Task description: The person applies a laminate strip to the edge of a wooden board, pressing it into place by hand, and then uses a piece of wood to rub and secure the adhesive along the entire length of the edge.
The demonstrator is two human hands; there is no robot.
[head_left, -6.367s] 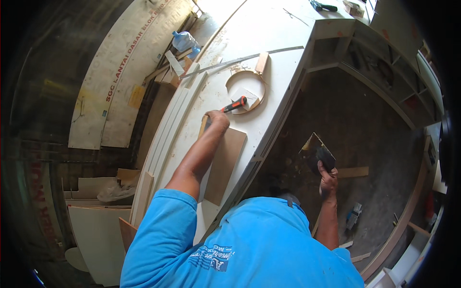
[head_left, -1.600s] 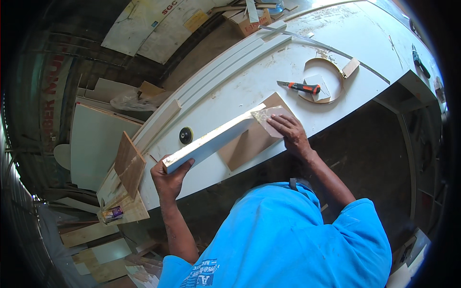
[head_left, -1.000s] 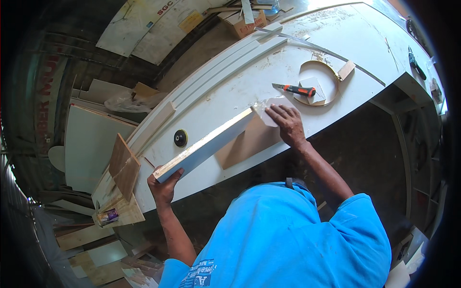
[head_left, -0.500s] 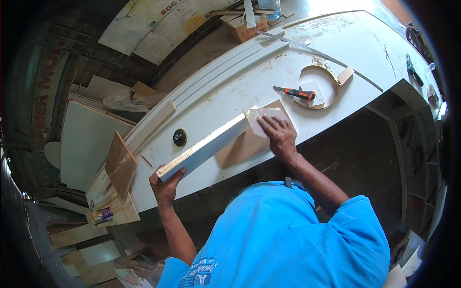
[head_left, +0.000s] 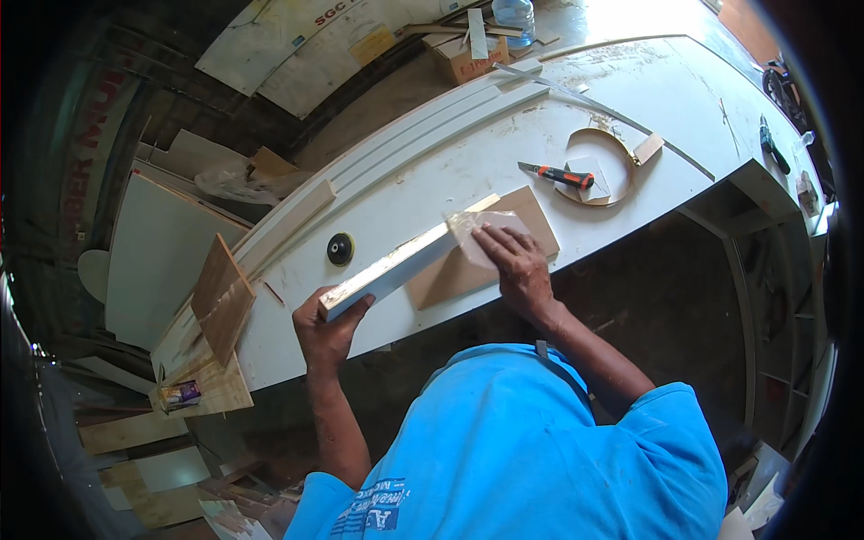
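Observation:
My left hand (head_left: 326, 333) grips the near left end of a pale board (head_left: 400, 281), thumb on its side face and fingers behind. The board is tilted on its edge, its long upper edge coated in a shiny yellowish layer, probably glue. In my right hand (head_left: 522, 274) is a thin, flat, pale pinkish spreader (head_left: 477, 241), fingers pressed on its face. The spreader's smeared left corner touches the board's upper edge toward its far end. Beneath both lies a flat brown panel (head_left: 434, 286) on the white worktop (head_left: 396, 202).
An orange-and-black utility knife (head_left: 562, 176) lies beside a coil of edge strip (head_left: 633, 175). A black round pad (head_left: 340, 249) sits left of the board. Long white strips (head_left: 432, 144) line the far edge; a brown wood piece (head_left: 223, 301) stands at left. A drill (head_left: 771, 148) lies far right.
My right hand has drawn the spreader along the board's edge, away from its far end and toward my left hand. The board and left hand appear slightly farther right as the view shifts.

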